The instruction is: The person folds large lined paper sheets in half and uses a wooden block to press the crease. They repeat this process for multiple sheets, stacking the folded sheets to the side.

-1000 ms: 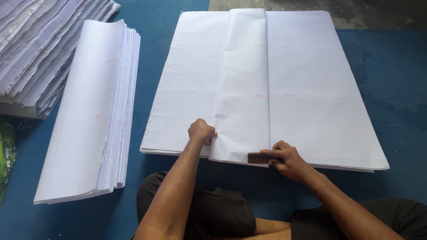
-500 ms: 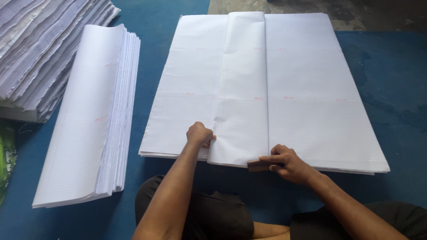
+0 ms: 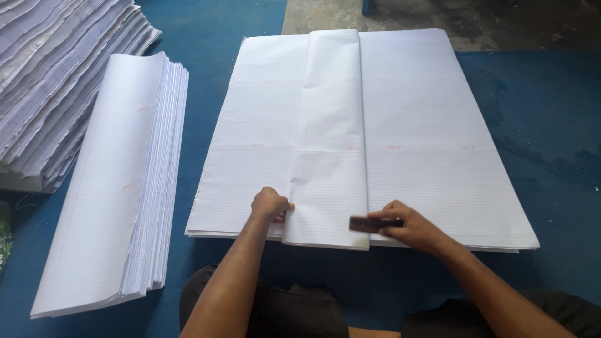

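Blue floor mat (image 3: pixel 238 37) — ruled sheet stack (image 3: pixel 438 144), folded stack (image 3: pixel 119 188), perhaps third pile (image 3: pixel 56 75)

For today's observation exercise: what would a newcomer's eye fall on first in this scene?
First, the big white ruled sheet spread on the blue floor, with a folded strip running down its middle. Next, the two hands at its near edge: the left hand pinches the strip, the right hand presses a small dark tool on it. A stack of folded sheets lies left.

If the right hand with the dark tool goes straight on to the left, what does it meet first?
The right hand, holding the dark tool, would probably cross the folded sheet and first meet the left hand.
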